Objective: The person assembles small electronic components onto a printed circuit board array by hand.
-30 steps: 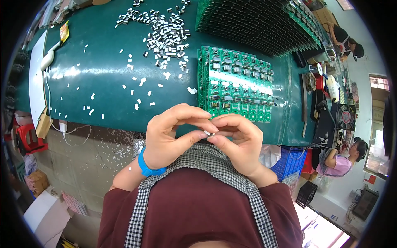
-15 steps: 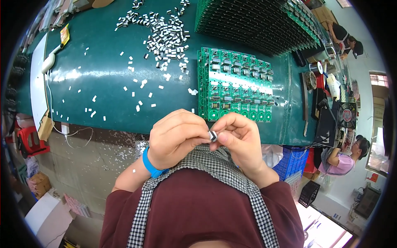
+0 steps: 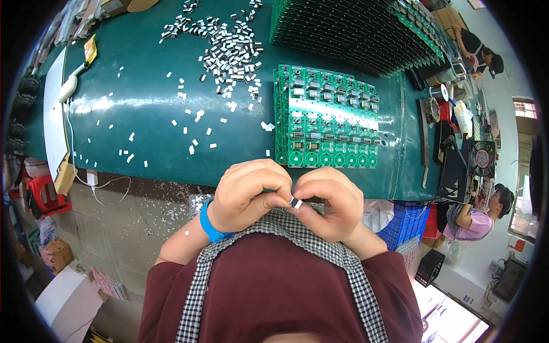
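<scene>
A small black-and-white block, which looks like a digit display module (image 3: pixel 296 203), is pinched between my two hands close to my apron. My left hand (image 3: pixel 249 186), with a blue band at the wrist, grips its left end with thumb and forefinger. Thumb and bent fingers of my right hand (image 3: pixel 333 201) close on the other end. Just beyond the hands lies a stack of green circuit boards (image 3: pixel 334 160), with similar small modules mounted in rows. Farther off to the left is a loose pile of the black-and-white modules (image 3: pixel 231 54).
Small white slips (image 3: pixel 198 116) are scattered over the green tabletop (image 3: pixel 154 146) and the floor. A tall block of stacked circuit boards (image 3: pixel 349 34) stands at the back. To the right are a solder spool (image 3: pixel 439 92) and a fan (image 3: pixel 481 158). Two people work farther right.
Both hands have tilted and drawn slightly toward me. My right fingers have curled in more tightly, and the module between the fingertips has turned and dropped a little.
</scene>
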